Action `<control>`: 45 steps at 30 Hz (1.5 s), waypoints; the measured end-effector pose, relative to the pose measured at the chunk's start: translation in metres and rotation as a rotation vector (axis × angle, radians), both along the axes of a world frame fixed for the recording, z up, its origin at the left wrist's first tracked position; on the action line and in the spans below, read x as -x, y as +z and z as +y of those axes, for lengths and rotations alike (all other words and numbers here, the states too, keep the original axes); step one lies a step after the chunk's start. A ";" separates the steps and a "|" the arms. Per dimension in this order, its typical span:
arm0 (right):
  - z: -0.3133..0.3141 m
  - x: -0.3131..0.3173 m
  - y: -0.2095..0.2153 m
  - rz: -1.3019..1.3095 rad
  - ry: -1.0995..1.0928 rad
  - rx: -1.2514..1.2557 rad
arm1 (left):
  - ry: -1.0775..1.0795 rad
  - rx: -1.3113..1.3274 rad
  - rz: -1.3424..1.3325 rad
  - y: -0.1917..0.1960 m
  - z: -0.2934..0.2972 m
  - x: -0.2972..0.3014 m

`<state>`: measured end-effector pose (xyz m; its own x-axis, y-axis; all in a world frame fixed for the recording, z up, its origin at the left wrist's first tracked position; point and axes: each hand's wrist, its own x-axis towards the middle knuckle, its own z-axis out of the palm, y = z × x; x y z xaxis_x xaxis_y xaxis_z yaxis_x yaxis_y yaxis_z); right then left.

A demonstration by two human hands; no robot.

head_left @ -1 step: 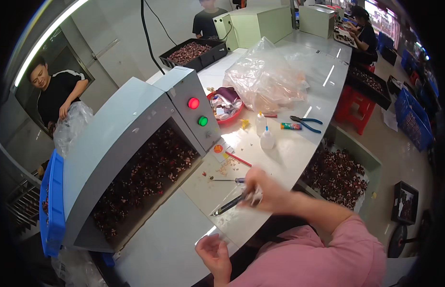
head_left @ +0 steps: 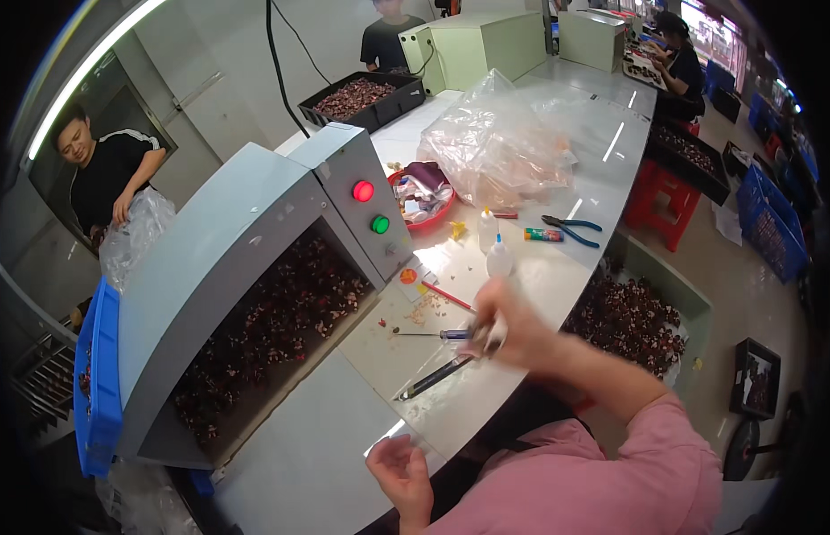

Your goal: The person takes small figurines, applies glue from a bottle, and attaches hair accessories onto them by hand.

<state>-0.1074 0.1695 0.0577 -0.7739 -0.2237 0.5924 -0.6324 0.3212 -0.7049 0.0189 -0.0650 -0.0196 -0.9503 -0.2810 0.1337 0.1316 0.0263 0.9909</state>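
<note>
Over the bench point(head_left: 299, 473), beside the black tool point(head_left: 433, 379) lying there, the right hand point(head_left: 517, 332) is blurred; what its grip holds, one cannot tell. The left hand point(head_left: 402, 471) curls loosely open, seemingly empty. Light, steady pinching would likely serve best.

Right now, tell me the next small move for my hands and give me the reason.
Perhaps ease the left hand toward the right hand: the left looks open, with nothing visible in it, while the right is blurred at the end of the slim black tool, its grip unclear.
</note>
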 end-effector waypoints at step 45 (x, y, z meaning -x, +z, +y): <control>-0.119 -0.062 -0.067 -0.605 0.511 -0.010 | -0.849 -0.781 0.357 0.179 -0.036 -0.011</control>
<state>-0.0452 0.0508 -0.0090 -0.7607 -0.6416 0.0983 -0.2115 0.1018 -0.9721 0.0298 -0.1008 0.1589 -0.8157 0.2931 0.4987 0.0858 -0.7914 0.6053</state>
